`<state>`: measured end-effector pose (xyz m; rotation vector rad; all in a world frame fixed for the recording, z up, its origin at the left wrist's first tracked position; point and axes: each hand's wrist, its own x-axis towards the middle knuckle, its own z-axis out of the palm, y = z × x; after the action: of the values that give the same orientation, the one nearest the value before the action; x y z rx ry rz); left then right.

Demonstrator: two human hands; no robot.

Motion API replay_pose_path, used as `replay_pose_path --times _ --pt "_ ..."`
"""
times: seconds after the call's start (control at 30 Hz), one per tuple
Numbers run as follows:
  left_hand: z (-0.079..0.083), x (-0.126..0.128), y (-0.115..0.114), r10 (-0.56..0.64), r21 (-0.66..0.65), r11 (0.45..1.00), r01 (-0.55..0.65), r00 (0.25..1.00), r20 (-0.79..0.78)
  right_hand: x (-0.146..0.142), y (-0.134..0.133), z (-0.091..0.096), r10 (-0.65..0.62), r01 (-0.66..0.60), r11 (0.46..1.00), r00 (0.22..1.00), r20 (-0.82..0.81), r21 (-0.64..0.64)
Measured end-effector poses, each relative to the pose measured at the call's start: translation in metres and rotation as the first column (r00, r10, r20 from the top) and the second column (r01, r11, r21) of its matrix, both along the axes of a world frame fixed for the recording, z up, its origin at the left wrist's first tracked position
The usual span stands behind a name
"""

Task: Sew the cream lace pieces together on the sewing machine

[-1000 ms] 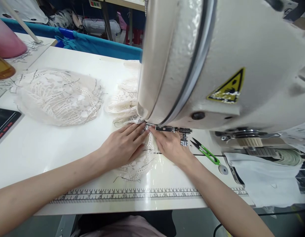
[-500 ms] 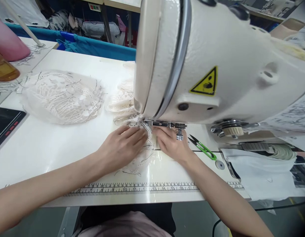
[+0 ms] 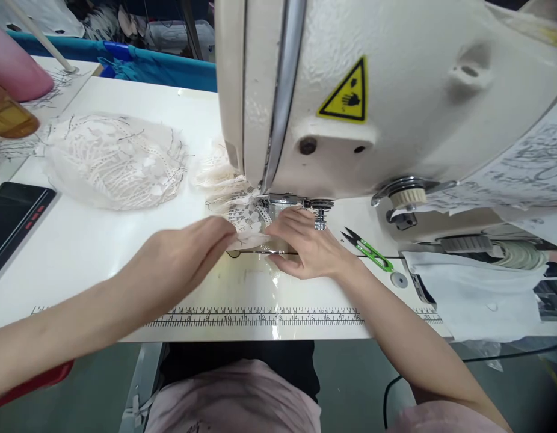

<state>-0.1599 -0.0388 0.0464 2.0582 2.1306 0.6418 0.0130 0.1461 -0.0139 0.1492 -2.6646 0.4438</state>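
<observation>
Cream lace fabric (image 3: 249, 218) lies under the presser foot area of the sewing machine (image 3: 278, 108), its near edge pulled straight. My left hand (image 3: 188, 249) is closed, pinching the left corner of that edge between thumb and fingers. At the right end of the edge, the fingers of my right hand (image 3: 310, 243) rest stretched out, touching the lace, with the thumb spread away below. The needle and foot are mostly hidden behind the machine head. More gathered lace (image 3: 215, 171) bunches behind and left of the foot.
A lace pile (image 3: 118, 162) with dark thread ends lies left, near a phone (image 3: 17, 219) and a pink thread cone (image 3: 19, 66). Green thread snips (image 3: 371, 251) and a bobbin (image 3: 399, 280) sit right of my right hand. A printed ruler (image 3: 260, 317) runs along the front edge.
My left hand has moved left and slightly back from the foot, and the lace edge now stretches between both hands. My right thumb has spread from its fingers. The camera view has shifted.
</observation>
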Motion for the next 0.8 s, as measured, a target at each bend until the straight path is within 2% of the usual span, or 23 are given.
replay_pose_path --times 0.03,0.1,0.17,0.27,0.37,0.47,0.67,0.73,0.8 --pt "0.005 -0.003 0.006 0.007 -0.047 0.999 -0.006 1.000 0.024 0.000 0.000 -0.001 -0.016 0.016 1.000 1.000 0.000 0.011" --pt "0.007 -0.009 0.019 -0.095 -0.121 0.988 0.099 0.995 0.042 0.000 0.002 -0.003 -0.033 0.034 0.999 0.999 -0.025 0.033" --pt "-0.001 -0.010 0.029 -0.229 -0.137 0.964 0.228 0.973 0.009 0.001 0.004 -0.006 -0.012 0.016 0.999 0.998 -0.069 0.045" --pt "-0.024 -0.006 0.038 -0.341 -0.049 0.940 0.338 0.928 -0.149 0.003 0.006 -0.006 0.041 -0.033 0.998 0.990 -0.138 0.055" --pt "-0.041 -0.001 0.040 -0.325 0.130 0.921 0.368 0.908 -0.266 0.005 0.006 -0.004 0.039 -0.033 0.996 0.997 -0.067 0.084" --pt "-0.046 0.001 0.038 -0.273 0.251 0.901 0.353 0.913 -0.305 0.006 0.005 0.000 -0.007 0.003 0.992 0.999 0.031 0.123" --pt "-0.046 0.004 0.036 -0.200 0.323 0.861 0.392 0.845 -0.495 0.005 0.004 0.007 0.078 -0.073 0.995 0.994 -0.074 0.064" --pt "-0.048 0.006 0.036 -0.212 0.333 0.851 0.406 0.846 -0.489 0.003 0.002 0.010 0.069 -0.064 0.997 0.993 -0.094 0.049" --pt "-0.052 0.007 0.036 -0.243 0.312 0.862 0.399 0.866 -0.437 0.002 0.001 0.012 0.038 -0.033 0.998 0.994 -0.098 0.052"
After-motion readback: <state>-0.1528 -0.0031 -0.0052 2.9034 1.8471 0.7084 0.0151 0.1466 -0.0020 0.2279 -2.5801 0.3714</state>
